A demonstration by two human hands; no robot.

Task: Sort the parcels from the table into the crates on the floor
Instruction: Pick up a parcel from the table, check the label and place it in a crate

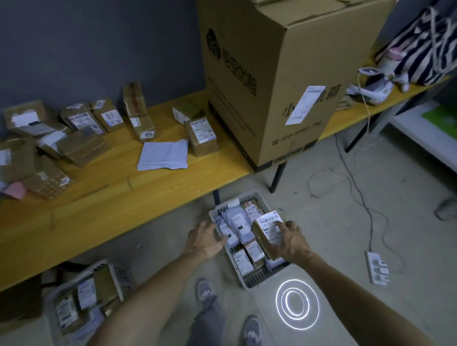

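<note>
Right hand grips a small brown parcel with a white label, fingers curled over its top, above the white crate on the floor at about 5 o'clock. Left hand hangs with fingers spread and relaxed by the crate's 9 o'clock rim; contact is hard to tell. More parcels crowd the yellow table at 10 o'clock. A second crate at 8 o'clock sits partly under the table edge, its contents dim.
</note>
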